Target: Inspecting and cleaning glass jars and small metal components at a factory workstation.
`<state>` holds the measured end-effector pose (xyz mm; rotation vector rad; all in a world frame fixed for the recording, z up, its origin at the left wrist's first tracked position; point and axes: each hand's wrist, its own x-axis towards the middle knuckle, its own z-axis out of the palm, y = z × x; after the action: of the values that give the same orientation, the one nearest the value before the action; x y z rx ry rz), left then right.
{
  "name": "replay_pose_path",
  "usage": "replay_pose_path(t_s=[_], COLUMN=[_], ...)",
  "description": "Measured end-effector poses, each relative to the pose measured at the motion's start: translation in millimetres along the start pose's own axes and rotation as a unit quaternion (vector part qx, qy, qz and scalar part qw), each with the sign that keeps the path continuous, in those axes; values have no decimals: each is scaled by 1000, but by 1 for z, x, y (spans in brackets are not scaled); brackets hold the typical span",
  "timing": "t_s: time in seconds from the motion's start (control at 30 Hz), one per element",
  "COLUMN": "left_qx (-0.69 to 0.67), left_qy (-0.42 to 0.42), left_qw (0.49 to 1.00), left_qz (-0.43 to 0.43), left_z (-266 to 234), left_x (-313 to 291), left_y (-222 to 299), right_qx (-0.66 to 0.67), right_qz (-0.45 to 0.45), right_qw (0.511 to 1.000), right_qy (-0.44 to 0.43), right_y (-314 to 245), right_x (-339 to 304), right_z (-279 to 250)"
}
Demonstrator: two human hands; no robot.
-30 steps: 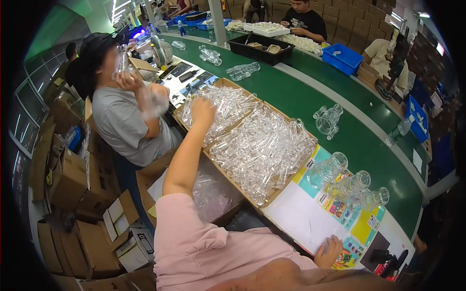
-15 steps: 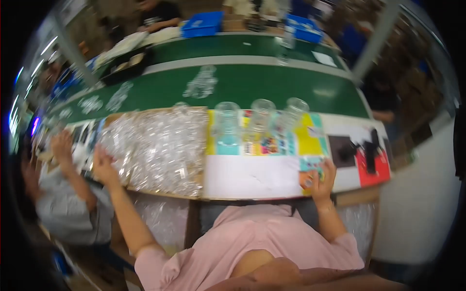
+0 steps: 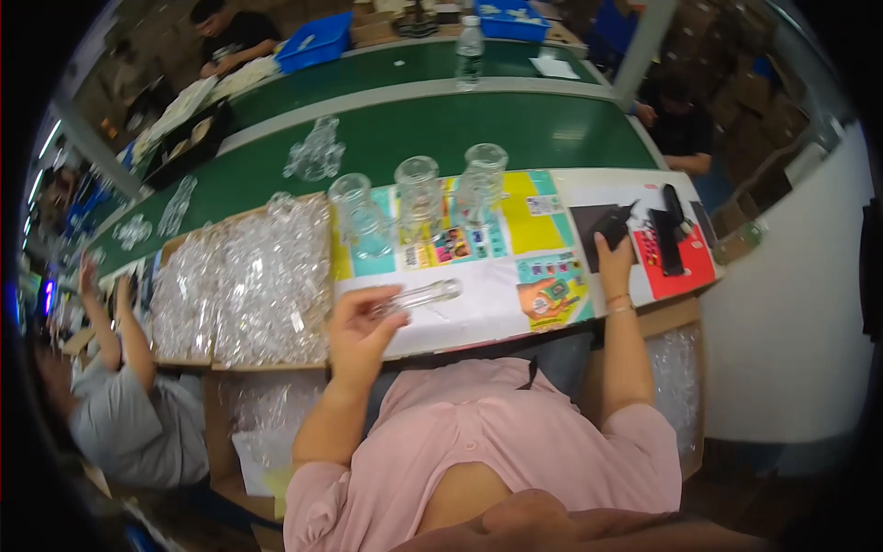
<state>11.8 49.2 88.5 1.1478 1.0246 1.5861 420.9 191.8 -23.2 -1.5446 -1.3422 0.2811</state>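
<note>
My left hand pinches a clear tubular piece between thumb and fingers, its free end pointing right above the white part of the work board. At the right, the fingers of my right hand close around a black tool with a thin tip; its exact kind is hard to make out. Three clear, wide-rimmed vessels stand on the colourful printed part of the board. Left of the board lies a cardboard tray heaped with clear pieces.
Black items lie on the red panel at the board's right end. Behind runs a green bench with clustered clear pieces and a water bottle. A co-worker in grey sits close at my left; others sit farther off.
My left hand has come from the tray to the board with a clear tubular piece. The right hand has moved up and right onto the black tool. The view has shifted.
</note>
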Motion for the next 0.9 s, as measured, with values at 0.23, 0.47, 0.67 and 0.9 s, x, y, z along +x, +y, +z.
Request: replay_pose_path(t_s=[0.23,0.47,0.67,0.9], left_qx=[-57,-40,-72,-43], left_qy=[-21,-16,-32,-40], left_qw=[998,998,995,992], left_qz=[-13,39,58,110], left_z=[22,26,31,32], left_x=[-7,-13,-20,-23], left_y=[-3,0,0,0], right_qx=[252,381,732,533], right_qz=[-44,-98,117,67], right_qw=[914,883,663,831], right_qy=[-315,-257,-102,-145], right_y=[-168,-204,-221,-278], right_x=[-47,-41,-43,-75], right_z=[-34,-33,1,18])
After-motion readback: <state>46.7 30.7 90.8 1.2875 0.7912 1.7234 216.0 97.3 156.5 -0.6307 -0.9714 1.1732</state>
